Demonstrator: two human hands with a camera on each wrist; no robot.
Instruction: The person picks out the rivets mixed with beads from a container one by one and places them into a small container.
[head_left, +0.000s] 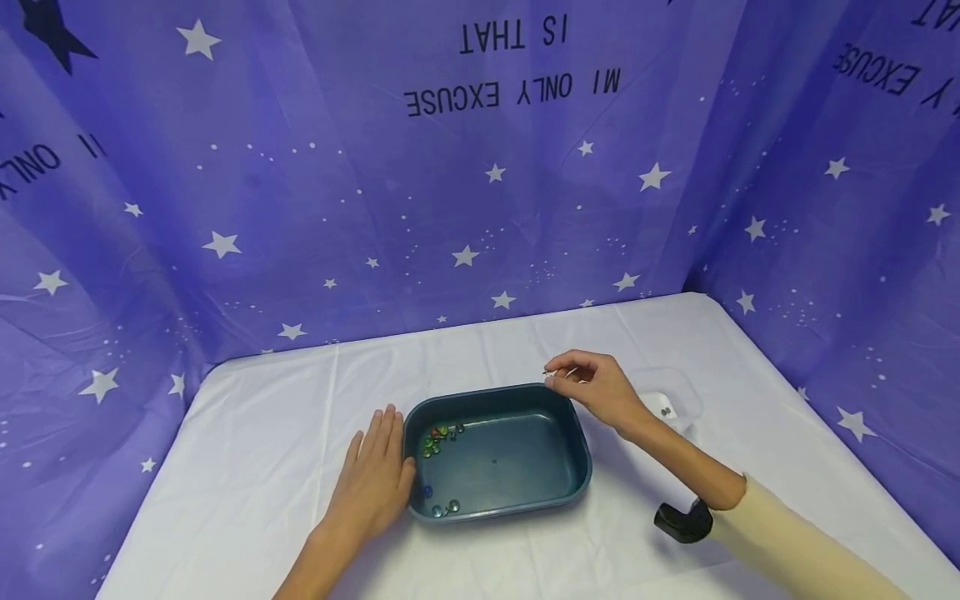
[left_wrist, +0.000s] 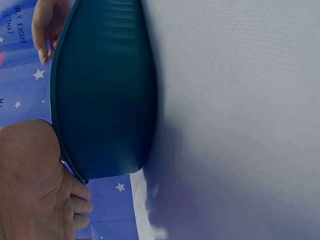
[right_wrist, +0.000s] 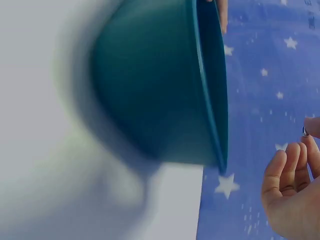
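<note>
The right hand (head_left: 596, 387) extends from a forearm in a cream long sleeve (head_left: 795, 542) with a black wrist-worn camera mount (head_left: 682, 522) at its cuff, while the left hand (head_left: 372, 479) and its forearm are bare.

Open cloth (head_left: 255, 467) left of tray (head_left: 573, 487)

The head view looks forward and down from above the near edge of the counter (head_left: 262, 433), taking in the whole tub (head_left: 525, 392) and the starry backdrop (head_left: 300, 208) behind. The left wrist view sits low on the counter, very near the tub's (left_wrist: 105, 100) outer wall. The right wrist view is just as close, facing the tub (right_wrist: 150, 90) from the opposite side. All three share the tub.
</note>
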